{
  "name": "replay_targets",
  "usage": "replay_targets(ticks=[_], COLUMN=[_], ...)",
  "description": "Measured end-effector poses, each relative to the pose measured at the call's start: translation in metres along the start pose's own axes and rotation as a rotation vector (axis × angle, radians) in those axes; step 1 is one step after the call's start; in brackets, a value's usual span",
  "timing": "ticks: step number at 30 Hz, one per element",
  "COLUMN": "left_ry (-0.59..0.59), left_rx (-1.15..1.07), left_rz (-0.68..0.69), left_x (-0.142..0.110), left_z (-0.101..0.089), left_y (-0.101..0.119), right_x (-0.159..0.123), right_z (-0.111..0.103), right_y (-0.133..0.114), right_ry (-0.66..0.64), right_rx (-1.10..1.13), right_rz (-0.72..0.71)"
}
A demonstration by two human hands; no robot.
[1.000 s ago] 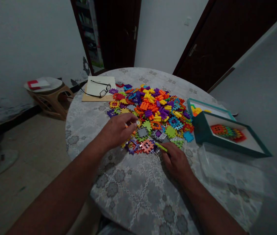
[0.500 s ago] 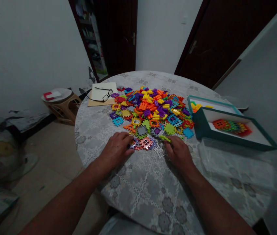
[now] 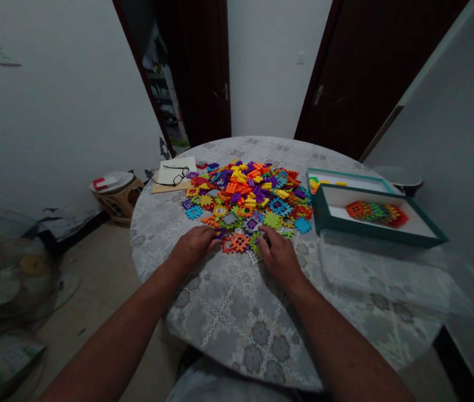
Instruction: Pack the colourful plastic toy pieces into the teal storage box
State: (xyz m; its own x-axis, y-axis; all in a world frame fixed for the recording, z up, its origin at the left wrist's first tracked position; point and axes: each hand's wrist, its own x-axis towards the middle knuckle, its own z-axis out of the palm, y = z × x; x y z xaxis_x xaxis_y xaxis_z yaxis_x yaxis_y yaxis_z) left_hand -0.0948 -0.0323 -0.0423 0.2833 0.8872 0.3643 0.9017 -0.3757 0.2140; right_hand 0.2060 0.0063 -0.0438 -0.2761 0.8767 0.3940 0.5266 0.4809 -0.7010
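Note:
A heap of colourful plastic building blocks point(image 3: 249, 187) lies on the round table. My left hand point(image 3: 195, 245) is at its near left edge, fingers curled inward beside a purple block point(image 3: 219, 233); what its fingertips pinch is partly hidden. My right hand point(image 3: 281, 257) is closed on a green toothed block point(image 3: 255, 242) at the near edge. Between the hands lies an orange window block point(image 3: 240, 242), with a red block touching its left side. A white lattice piece point(image 3: 254, 256) shows partly under the right fingers.
Glasses point(image 3: 178, 177) rest on a pale board point(image 3: 162, 188) at the left. To the right stand a green-rimmed box point(image 3: 381, 237) with stacked blocks and a lid point(image 3: 362, 177) behind it. A clear plastic container point(image 3: 383, 265) lies in front. A patterned cloth point(image 3: 220, 312) covers the table.
My right hand has moved left, closer to my left hand, bringing the green block beside the orange one. The white lattice piece is now more covered. The head view has shifted slightly.

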Motion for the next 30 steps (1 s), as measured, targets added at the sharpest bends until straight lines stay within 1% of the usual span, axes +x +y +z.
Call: replay_targets(ticks=[3, 6, 8, 10, 12, 14, 16, 21, 24, 27, 30], left_ry=[0.029, 0.086, 0.156, 0.202, 0.17, 0.089, 0.022, -0.082, -0.134, -0.141, -0.135], left_rx=[0.041, -0.002, -0.076, -0.197, -0.398, -0.612, -0.766, -1.082, -1.174, -1.259, -1.288], left_rz=[-0.143, -0.28, -0.382, -0.503, -0.592, -0.599, -0.571, -0.567, -0.556, -0.534, -0.507], left_x=[-0.001, 0.0, 0.0, 0.002, 0.006, 0.012, 0.017, 0.016, 0.012, 0.009, 0.004], left_z=[-0.001, -0.01, -0.017, -0.023, -0.026, -0.026, -0.022, -0.006, -0.001, -0.003, -0.008], left_y=[-0.004, -0.003, 0.001, 0.008, 0.016, 0.024, 0.033, 0.054, 0.061, 0.066, 0.068], right_x=[0.001, 0.001, 0.001, 0.0, -0.002, -0.004, -0.006, -0.012, -0.012, -0.013, -0.015], right_z=[-0.001, -0.002, -0.002, -0.002, -0.001, 0.0, 0.001, 0.003, 0.004, 0.006, 0.008], right_y=[0.0, -0.001, -0.001, -0.002, -0.004, -0.007, -0.012, -0.025, -0.026, -0.024, -0.027], right_ry=[-0.017, -0.021, -0.02, -0.029, -0.059, -0.104, -0.135, -0.12, -0.169, -0.223, -0.234], right_rx=[0.01, 0.04, 0.084, 0.145, 0.214, 0.272, 0.317, 0.411, 0.503, 0.558, 0.632], right_rz=[-0.004, 0.012, 0.025, 0.035, 0.028, 0.009, 0.01, 0.136, 0.204, 0.244, 0.277])
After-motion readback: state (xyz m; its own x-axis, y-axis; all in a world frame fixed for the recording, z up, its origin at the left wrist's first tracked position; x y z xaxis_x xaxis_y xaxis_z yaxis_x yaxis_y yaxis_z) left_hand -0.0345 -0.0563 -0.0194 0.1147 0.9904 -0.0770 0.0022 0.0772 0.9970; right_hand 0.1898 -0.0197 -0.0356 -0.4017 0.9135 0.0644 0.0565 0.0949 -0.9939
